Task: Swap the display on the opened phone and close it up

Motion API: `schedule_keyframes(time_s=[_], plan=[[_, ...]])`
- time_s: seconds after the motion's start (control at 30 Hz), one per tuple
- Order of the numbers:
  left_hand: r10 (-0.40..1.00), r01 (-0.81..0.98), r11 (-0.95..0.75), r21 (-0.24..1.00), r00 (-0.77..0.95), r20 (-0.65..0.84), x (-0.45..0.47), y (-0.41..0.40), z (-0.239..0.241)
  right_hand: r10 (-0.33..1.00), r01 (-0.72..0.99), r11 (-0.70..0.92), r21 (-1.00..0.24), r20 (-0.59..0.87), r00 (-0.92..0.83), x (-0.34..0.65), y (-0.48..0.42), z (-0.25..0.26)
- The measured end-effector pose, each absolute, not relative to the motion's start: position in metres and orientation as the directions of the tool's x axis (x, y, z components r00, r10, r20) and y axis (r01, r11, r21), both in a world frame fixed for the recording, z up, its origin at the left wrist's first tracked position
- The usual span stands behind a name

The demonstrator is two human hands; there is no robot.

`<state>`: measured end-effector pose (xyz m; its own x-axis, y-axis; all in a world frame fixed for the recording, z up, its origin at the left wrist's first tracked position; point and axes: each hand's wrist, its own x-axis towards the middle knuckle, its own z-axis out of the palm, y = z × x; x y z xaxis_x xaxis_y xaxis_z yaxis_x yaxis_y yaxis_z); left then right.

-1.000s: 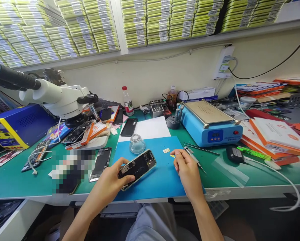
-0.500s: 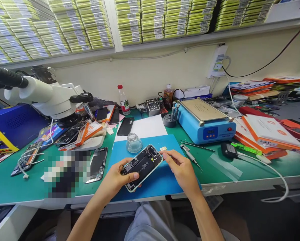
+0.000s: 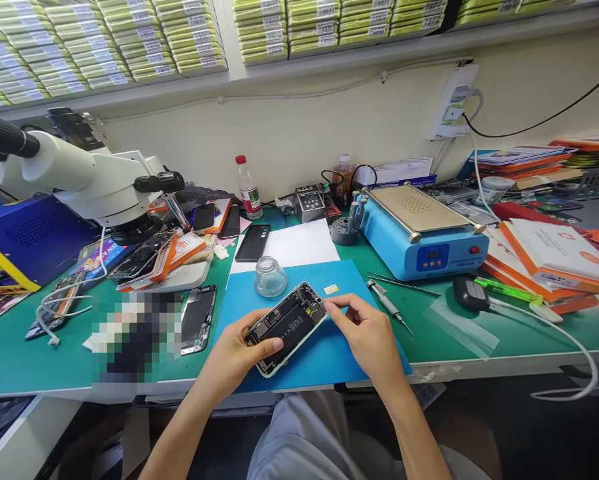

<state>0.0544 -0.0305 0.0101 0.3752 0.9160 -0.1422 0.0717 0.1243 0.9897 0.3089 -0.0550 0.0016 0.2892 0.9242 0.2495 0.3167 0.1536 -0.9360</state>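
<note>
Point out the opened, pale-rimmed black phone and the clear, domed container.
Opened, pale-rimmed black phone [image 3: 293, 329]: head view, on its black battery.
Clear, domed container [image 3: 270, 279]: head view, on its side wall.

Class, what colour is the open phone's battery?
Mostly black; the battery shows best in the head view.

The opened phone [image 3: 290, 327] is black inside — edged in pale off-white, with a small yellow patch [image 3: 310, 311]. The mat [image 3: 329, 363] is bright blue, the desk [image 3: 39, 367] green, the paper [image 3: 302, 243] white. The light-blue machine [image 3: 399, 247] has a tan plate [image 3: 419, 210] and red button [image 3: 474, 250]; the stacked packs [image 3: 313, 40] are yellow-green — banded with white labels [image 3: 325, 27].
</note>
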Motion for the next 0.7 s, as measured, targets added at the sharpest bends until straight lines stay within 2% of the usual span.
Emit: schedule_keyframes(time_s=[0.47,0.7], plan=[[0.908,0.112,0.135,0.984,0.384,-0.168,0.0533,-0.0311,0.0116,0.951,0.299,0.049,-0.953,0.136,0.279,0.3129,-0.0524,-0.0042],[0.899,0.090,0.144,0.985,0.404,-0.168,0.0509,-0.0303,0.0059,0.942,0.375,0.095,-0.922,0.206,0.266,0.3108,-0.0540,-0.0015]])
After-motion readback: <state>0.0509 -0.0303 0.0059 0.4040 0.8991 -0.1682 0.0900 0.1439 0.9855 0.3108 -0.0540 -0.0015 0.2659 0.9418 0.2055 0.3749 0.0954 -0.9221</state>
